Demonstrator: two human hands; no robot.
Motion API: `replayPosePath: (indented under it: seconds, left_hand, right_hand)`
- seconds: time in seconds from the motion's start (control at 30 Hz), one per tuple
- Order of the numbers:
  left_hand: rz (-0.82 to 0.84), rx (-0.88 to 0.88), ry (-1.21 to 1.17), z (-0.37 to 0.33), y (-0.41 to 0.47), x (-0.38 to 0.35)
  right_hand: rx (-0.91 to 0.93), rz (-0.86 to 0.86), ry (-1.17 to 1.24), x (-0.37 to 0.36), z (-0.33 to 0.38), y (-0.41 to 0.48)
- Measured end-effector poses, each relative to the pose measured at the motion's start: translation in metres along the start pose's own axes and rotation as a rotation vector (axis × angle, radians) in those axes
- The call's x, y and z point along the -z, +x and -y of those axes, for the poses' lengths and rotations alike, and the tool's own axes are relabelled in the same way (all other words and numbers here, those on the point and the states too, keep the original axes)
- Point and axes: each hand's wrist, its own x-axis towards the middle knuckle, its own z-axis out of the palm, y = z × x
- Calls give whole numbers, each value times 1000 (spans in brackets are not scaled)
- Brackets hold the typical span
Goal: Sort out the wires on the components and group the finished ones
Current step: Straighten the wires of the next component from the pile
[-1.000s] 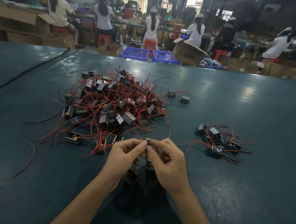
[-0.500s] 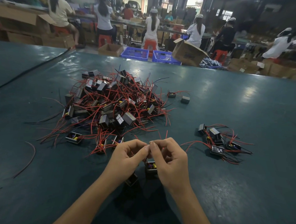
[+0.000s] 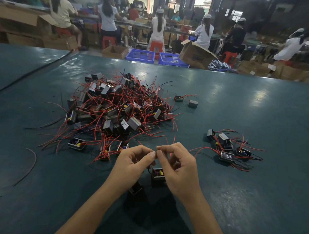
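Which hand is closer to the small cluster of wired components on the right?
Right. The right hand is just left of the small cluster, apart from it; the left hand lies farther left, beyond the right one.

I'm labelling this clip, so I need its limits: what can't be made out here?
Head view only.
- The wires pinched by left hand and right hand: hands hide where they lead.
- Component between the hands: right hand covers part.
- Second component under the left wrist: mostly hidden, dark.
- Pile: count lost in tangle.
- Background workers: blurred.
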Motion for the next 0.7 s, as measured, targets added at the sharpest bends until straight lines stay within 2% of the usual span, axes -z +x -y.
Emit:
replayPosePath:
  seconds: [0.23,0.37,0.43,0.5,0.57,0.7]
  left_hand:
    - [-40,25,11,0,-1,0]
    - [-65,-27,62,0,-1,-1]
    - [-90,-86,118,3,-3,-3]
    - [-118,-158,176,4,-4,-4]
    - [-133,-238,244,6,-5,-4]
    - [-131,-343,346,9,-4,0]
  right_hand:
    - [162,29,-141,4,-7,-2]
    - [177,10,-88,4,-1,-1]
    - [86,-24,2,2,4,0]
    - [-134,-45,109,-1,6,-1]
    - [-293,13,158,-3,3,-1]
    - [-339,101,206,-1,3,-1]
